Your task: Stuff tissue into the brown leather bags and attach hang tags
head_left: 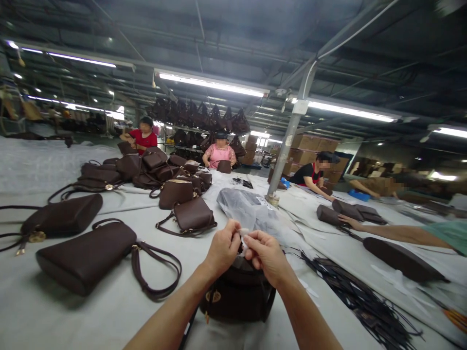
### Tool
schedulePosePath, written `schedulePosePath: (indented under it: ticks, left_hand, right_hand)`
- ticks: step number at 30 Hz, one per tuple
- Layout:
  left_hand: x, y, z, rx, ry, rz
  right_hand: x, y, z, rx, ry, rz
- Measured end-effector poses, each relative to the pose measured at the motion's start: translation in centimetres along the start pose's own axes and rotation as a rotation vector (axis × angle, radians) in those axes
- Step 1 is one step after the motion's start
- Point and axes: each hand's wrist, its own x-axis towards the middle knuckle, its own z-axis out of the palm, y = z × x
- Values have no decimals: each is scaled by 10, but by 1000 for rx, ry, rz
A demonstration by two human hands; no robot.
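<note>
1. Broadest is the pale, cloth-like covered worktop [109, 323] in front of me, with a loose group of dark brown, smooth leather-look bags [176, 193] on its far left side.
2. To my right lies a long heap of thin black straps [357, 296]; ahead is a crumpled, translucent plastic sheet [244, 209].
3. The dark brown, rounded leather-look bag [242, 296] sits on the worktop between my forearms, directly below my fingers. I judge it light and fairly firm, a little slippery, its skin easily scuffed — its body is best steadied by both sides, clear of the gold-coloured metal clasp [213, 295].
4. Smallest is the thin, soft-looking white piece [244, 242] above the bag. My left fingers [233, 226] and right fingers [258, 236] pinch it — it looks almost weightless and easily torn, so I'd hold it lightly by its edges.
</note>
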Motion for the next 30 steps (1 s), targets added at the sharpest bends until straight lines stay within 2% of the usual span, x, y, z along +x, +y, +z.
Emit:
schedulePosePath:
  ticks: [7, 16, 21, 23, 26, 28, 30]
  left_hand:
    - [-2, -5, 1, 77, 17, 88]
    - [-7, -8, -3, 161, -49, 188]
    - [-6, -11, -8, 279, -88, 255]
    - [-6, -10, -10, 297, -96, 261]
    - [-5, -10, -10, 305, -103, 255]
    - [-5, -10, -9, 296, -113, 243]
    - [-4, -11, -8, 268, -118, 230]
  right_hand:
    - [5, -1, -3, -45, -28, 84]
    - [4, 1, -4, 30, -91, 11]
    - [5, -7, -11, -73, -191, -35]
    - [8, -13, -14, -61, -210, 3]
    - [13, -22, -16, -20, -237, 139]
    - [17, -26, -18, -100, -261, 177]
    - [19, -28, -18, -294, -286, 121]
